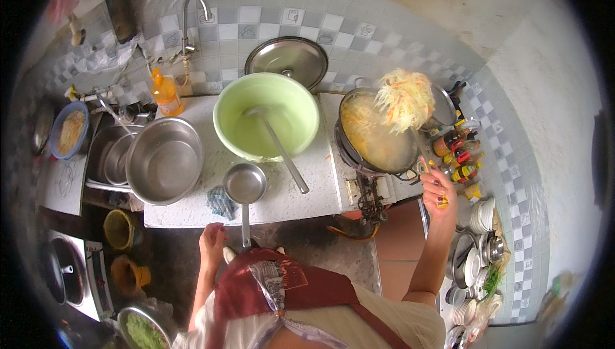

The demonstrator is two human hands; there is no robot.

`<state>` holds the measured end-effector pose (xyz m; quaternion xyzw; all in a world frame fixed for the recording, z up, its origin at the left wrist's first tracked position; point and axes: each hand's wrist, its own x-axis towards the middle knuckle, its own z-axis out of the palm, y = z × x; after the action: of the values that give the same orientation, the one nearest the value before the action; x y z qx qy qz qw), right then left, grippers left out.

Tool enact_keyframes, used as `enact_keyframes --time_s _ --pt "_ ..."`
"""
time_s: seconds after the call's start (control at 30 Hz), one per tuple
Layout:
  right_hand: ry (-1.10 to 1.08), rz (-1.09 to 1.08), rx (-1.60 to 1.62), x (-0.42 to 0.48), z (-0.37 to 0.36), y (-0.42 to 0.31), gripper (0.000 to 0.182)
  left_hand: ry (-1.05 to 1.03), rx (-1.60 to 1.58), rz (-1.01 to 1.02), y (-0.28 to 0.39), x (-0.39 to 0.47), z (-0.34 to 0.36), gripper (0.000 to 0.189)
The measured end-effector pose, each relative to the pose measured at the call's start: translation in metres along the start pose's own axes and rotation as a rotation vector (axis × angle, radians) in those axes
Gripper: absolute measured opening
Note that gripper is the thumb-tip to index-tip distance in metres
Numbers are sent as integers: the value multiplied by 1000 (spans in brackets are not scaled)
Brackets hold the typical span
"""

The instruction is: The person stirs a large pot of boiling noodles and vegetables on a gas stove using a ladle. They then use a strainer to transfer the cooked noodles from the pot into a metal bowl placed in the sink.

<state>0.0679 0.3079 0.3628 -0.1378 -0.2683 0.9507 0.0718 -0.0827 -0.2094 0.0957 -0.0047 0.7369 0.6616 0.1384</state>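
My right hand grips the yellow-and-dark handle of a long kitchen utensil, whose far end holds up a heap of shredded vegetables, pale with orange strands. The heap hangs over the right side of a wok on a gas burner, where more shreds lie in steaming liquid. My left hand is empty, fingers loosely curled, just off the counter's front edge. Near it a metal saucepan lies with its handle over the edge, beside a blue cloth. Behind stands a light green basin with a metal ladle in it.
A large steel bowl rests by the sink. An orange bottle and a faucet are behind it. A metal lid leans on the tiles. Sauce bottles and stacked dishes line the right side.
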Motion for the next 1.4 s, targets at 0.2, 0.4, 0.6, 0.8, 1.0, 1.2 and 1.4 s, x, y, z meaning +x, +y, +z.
enact_keyframes --time_s 0.2,0.4,0.6,0.8,1.0,1.2,1.4 --pt "-8 25 23 -4 -8 -3 38 15 38 -15 5 -3 2 17" --pt "56 21 0 12 -23 -7 35 36 66 10 0 -7 -2 16" --pt "113 84 -50 50 -17 9 30 56 74 18 -8 -6 -13 15" --pt "80 83 -246 78 61 75 32 116 20 -36 -5 -12 -36 15" --pt "-183 347 -153 123 129 165 38 165 -51 -21 -12 -15 -65 15" --pt "-275 596 -229 169 172 287 35 253 -43 -80 -25 -22 -102 18" --pt "-236 943 -209 219 158 403 22 324 -86 -114 -42 -27 -132 20"
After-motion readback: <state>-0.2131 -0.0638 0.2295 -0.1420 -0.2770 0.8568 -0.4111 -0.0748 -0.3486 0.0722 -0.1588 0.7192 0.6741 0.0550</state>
